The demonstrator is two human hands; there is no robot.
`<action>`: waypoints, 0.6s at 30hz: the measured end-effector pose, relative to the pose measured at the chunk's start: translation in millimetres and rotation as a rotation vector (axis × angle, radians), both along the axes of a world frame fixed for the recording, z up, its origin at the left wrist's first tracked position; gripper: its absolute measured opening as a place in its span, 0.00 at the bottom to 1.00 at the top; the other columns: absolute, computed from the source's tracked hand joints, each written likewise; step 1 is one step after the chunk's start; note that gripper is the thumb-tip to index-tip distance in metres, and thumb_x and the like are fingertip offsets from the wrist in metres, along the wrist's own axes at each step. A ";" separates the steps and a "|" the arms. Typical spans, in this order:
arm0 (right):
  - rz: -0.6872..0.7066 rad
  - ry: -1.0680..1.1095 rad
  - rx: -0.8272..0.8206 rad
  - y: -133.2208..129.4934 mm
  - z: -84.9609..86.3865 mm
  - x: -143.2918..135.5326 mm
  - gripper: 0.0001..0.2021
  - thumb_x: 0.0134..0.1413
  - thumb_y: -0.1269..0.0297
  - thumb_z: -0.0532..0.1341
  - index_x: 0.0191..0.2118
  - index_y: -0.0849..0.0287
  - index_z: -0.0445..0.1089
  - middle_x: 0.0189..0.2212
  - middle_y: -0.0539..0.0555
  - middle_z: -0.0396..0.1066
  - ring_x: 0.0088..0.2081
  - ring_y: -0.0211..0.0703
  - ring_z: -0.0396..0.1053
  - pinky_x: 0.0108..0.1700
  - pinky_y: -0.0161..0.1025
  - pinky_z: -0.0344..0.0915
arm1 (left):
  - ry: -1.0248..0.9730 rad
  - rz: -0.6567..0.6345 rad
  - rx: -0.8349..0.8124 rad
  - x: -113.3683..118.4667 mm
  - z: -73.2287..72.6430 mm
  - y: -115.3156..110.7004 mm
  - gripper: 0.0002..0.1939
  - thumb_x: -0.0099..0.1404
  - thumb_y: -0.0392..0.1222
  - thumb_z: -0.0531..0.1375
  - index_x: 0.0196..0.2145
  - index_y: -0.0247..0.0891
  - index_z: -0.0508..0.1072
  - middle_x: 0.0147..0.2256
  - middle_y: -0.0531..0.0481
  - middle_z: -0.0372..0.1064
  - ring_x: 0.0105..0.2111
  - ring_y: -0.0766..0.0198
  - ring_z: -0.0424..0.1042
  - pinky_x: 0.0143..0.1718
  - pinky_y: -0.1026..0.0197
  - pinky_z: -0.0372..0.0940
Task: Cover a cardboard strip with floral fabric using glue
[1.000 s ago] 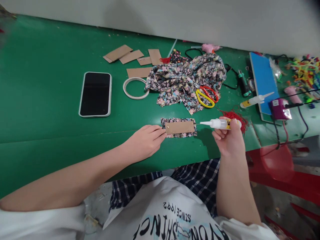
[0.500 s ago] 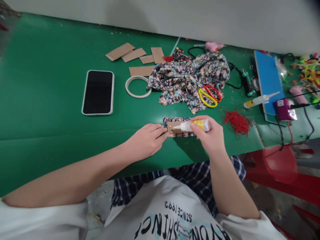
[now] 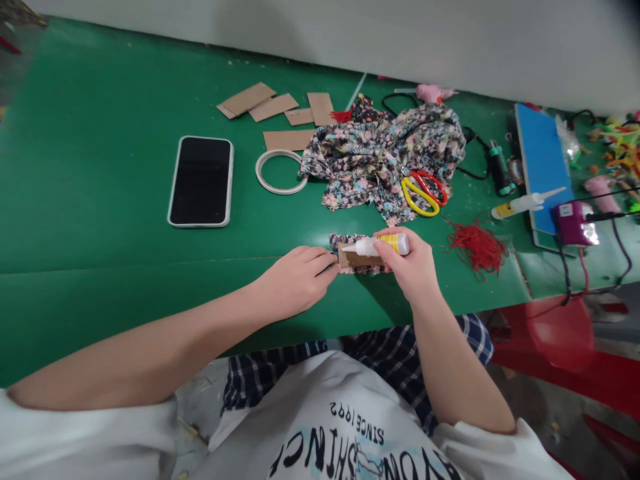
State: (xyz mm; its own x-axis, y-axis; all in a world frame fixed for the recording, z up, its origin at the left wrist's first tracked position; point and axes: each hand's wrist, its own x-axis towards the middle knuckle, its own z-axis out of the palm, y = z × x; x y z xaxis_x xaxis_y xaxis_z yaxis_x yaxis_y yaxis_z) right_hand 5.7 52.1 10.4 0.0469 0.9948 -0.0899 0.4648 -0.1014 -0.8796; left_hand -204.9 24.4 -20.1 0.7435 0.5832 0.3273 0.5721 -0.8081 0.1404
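Note:
A small brown cardboard piece (image 3: 367,257) lies on a floral fabric strip (image 3: 345,239) close to the table's front edge. My right hand (image 3: 414,265) is wrapped round a white glue bottle (image 3: 367,247) with a yellow label. The bottle is tilted nearly flat, its nozzle pointing left over the cardboard's upper left corner. Whether the tip touches the cardboard is hard to see. At the left end of the strip, my left hand (image 3: 303,280) has its fingers closed on the fabric edge, palm side down on the table.
Behind the strip lie crumpled floral fabric (image 3: 360,153), scissors (image 3: 423,193), a tape roll (image 3: 281,190) and cardboard pieces (image 3: 250,100). A phone (image 3: 201,181) rests left. Rightward are red threads (image 3: 479,247), another glue bottle (image 3: 520,204), a blue board (image 3: 543,160) and a purple adapter (image 3: 575,223) with cords.
My right hand has moved the glue bottle slightly left and up, so its nozzle is now over the cardboard's upper left corner. My left hand keeps its place on the strip.

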 end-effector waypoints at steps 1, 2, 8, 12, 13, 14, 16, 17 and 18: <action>0.008 -0.009 -0.009 -0.6 0.9 1.5 0.13 0.41 0.52 0.64 0.30 0.57 0.71 0.21 0.47 0.67 0.18 0.31 0.58 0.20 0.32 0.57 | 0.001 0.000 0.000 0.1 -0.3 0.1 0.13 0.62 0.35 0.53 0.44 0.30 0.70 0.43 0.40 0.69 0.44 0.55 0.67 0.43 0.54 0.65; 0.015 -0.025 -0.016 -1.3 2.0 3.3 0.13 0.42 0.53 0.63 0.30 0.57 0.71 0.20 0.47 0.66 0.18 0.31 0.58 0.21 0.32 0.57 | 0.000 -0.001 0.001 0.2 -0.5 0.2 0.13 0.62 0.35 0.53 0.44 0.31 0.70 0.43 0.40 0.69 0.45 0.55 0.67 0.43 0.54 0.65; 0.010 -0.013 0.000 -1.5 3.2 11.5 0.12 0.42 0.53 0.64 0.28 0.57 0.70 0.18 0.46 0.65 0.18 0.31 0.58 0.20 0.31 0.56 | -0.009 -0.001 0.005 0.2 -1.1 0.1 0.13 0.62 0.35 0.54 0.45 0.31 0.70 0.43 0.41 0.69 0.45 0.55 0.66 0.44 0.54 0.64; -0.008 0.065 0.007 2.3 0.0 5.4 0.13 0.41 0.53 0.64 0.31 0.56 0.71 0.22 0.46 0.66 0.18 0.31 0.58 0.19 0.32 0.58 | 0.002 0.000 0.000 -0.4 -0.5 0.2 0.13 0.62 0.35 0.54 0.45 0.31 0.70 0.43 0.41 0.69 0.45 0.55 0.66 0.44 0.54 0.64; 0.004 0.063 -0.001 2.7 -0.2 3.6 0.13 0.41 0.53 0.64 0.31 0.56 0.71 0.22 0.46 0.66 0.18 0.30 0.58 0.19 0.31 0.58 | 0.004 0.000 -0.001 -0.5 -0.4 0.4 0.13 0.62 0.35 0.54 0.45 0.31 0.70 0.43 0.41 0.69 0.45 0.55 0.67 0.44 0.54 0.64; 0.011 0.060 -0.008 2.6 -0.1 2.2 0.13 0.40 0.54 0.64 0.30 0.56 0.71 0.21 0.46 0.65 0.18 0.30 0.58 0.19 0.31 0.58 | 0.004 -0.002 -0.001 -0.5 -0.4 0.5 0.13 0.62 0.35 0.54 0.45 0.31 0.70 0.43 0.41 0.69 0.45 0.55 0.67 0.44 0.54 0.64; 0.009 0.054 -0.020 1.2 1.0 1.6 0.12 0.40 0.54 0.64 0.29 0.57 0.71 0.20 0.46 0.65 0.17 0.30 0.58 0.19 0.31 0.58 | -0.002 -0.005 -0.002 -0.5 -0.6 0.9 0.13 0.62 0.35 0.54 0.45 0.31 0.70 0.43 0.41 0.69 0.45 0.55 0.67 0.44 0.54 0.64; 0.009 0.047 -0.031 0.1 1.9 2.4 0.11 0.40 0.55 0.64 0.28 0.57 0.71 0.20 0.46 0.66 0.17 0.30 0.58 0.19 0.31 0.58 | -0.004 -0.006 -0.004 -0.5 -0.8 1.0 0.13 0.62 0.35 0.54 0.45 0.31 0.70 0.43 0.41 0.69 0.45 0.55 0.67 0.44 0.54 0.64; 0.011 0.037 -0.043 -0.8 2.6 3.8 0.11 0.40 0.55 0.65 0.27 0.57 0.71 0.19 0.46 0.66 0.17 0.31 0.58 0.19 0.31 0.58 | -0.004 -0.006 -0.009 -0.6 -1.0 1.0 0.14 0.62 0.35 0.54 0.45 0.31 0.70 0.43 0.41 0.69 0.45 0.55 0.66 0.44 0.54 0.64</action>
State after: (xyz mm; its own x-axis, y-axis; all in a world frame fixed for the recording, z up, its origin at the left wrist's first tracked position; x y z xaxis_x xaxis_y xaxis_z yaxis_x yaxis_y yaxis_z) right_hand 9.5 51.2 13.0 0.0315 0.9905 -0.1341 0.4335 -0.1344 -0.8911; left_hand -205.5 25.4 -21.1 0.7454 0.5819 0.3252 0.5669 -0.8100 0.1502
